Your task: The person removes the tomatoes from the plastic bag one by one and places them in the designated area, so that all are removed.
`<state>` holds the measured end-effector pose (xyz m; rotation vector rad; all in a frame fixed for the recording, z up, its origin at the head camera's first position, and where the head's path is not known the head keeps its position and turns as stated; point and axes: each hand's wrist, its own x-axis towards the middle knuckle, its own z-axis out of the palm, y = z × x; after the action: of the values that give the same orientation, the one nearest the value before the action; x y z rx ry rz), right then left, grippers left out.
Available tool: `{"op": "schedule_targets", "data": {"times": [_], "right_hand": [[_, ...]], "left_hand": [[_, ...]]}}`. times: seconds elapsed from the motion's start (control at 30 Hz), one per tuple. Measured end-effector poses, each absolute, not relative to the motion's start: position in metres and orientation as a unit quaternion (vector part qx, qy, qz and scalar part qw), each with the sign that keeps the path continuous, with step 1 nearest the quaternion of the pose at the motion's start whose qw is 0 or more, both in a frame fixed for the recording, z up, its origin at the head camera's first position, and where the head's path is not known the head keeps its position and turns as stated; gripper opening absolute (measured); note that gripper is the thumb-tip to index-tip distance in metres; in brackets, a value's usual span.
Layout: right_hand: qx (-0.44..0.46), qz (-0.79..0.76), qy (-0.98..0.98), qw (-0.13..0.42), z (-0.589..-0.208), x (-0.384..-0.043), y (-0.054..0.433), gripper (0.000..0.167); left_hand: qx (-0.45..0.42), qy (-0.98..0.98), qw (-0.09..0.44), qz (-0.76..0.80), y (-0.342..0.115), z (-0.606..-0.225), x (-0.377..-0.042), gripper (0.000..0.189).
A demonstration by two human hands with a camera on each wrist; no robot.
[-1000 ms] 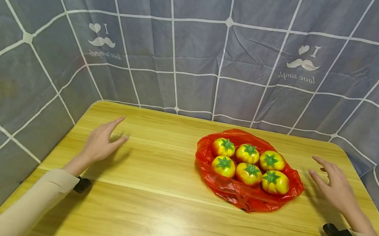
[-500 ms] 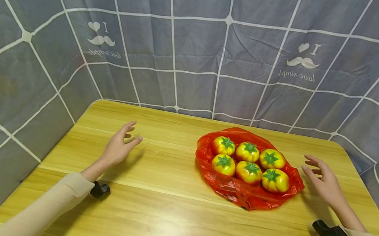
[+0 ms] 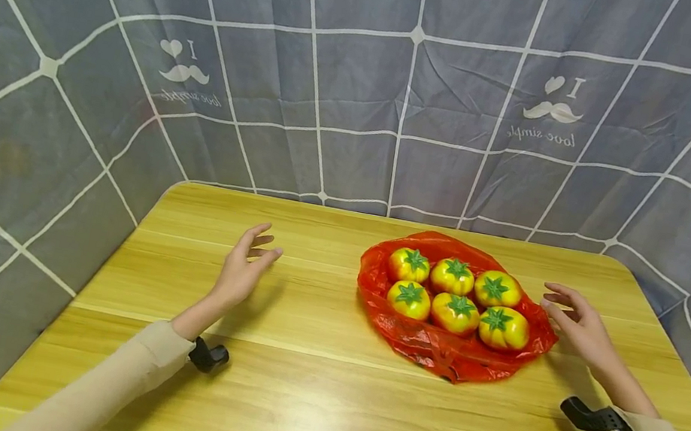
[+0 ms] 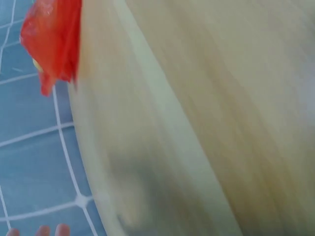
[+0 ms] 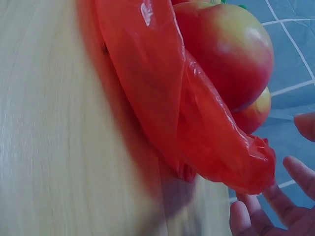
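Observation:
Several yellow-red, tomato-like fruits (image 3: 455, 315) with green star-shaped tops sit in two rows on a spread red plastic bag (image 3: 432, 353), right of the table's middle. At the bag's right end is my right hand (image 3: 586, 338), fingers loosely bent and gripping nothing. The right wrist view has its fingertips (image 5: 240, 216) right at the edge of the bag, below a large glossy fruit (image 5: 226, 54). My left hand (image 3: 239, 275) is over the table left of the bag, thumb apart from the bent fingers, holding nothing. Only its fingertips show in the left wrist view.
The light wooden table (image 3: 289, 389) has rounded far corners. Behind it and along both sides hangs a grey curtain (image 3: 365, 97) with white grid lines. Black wrist devices (image 3: 593, 417) sit at both sleeve cuffs.
My left hand has moved right across the table, towards the bag. My right hand has come left to the bag's right edge. The bag and fruits have stayed in place.

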<state>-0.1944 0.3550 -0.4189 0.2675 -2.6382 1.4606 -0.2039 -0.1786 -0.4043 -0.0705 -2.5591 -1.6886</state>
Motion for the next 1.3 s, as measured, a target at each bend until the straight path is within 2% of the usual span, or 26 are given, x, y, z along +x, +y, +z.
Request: {"op": "schedule_targets", "data": {"times": [0.27,0.6,0.83,1.3], "right_hand": [[0.062,0.444,-0.893,0.037,-0.421,-0.199,0.348,0.051],[0.080,0.460,-0.884,0.036,-0.428,-0.202,0.344,0.043],[0.076,0.457,-0.886,0.024,-0.431,-0.203,0.343,0.048],[0.084,0.479,-0.873,0.037,-0.441,-0.201,0.344,0.041]], "left_hand": [[-0.043,-0.812,0.045,-0.581,-0.151,-0.399,-0.205,0.056],[-0.070,-0.793,0.047,-0.604,-0.122,-0.395,-0.209,0.056],[-0.069,-0.779,0.031,-0.623,-0.098,-0.362,-0.192,0.056],[-0.096,-0.761,0.025,-0.641,-0.073,-0.366,-0.191,0.057]]}}
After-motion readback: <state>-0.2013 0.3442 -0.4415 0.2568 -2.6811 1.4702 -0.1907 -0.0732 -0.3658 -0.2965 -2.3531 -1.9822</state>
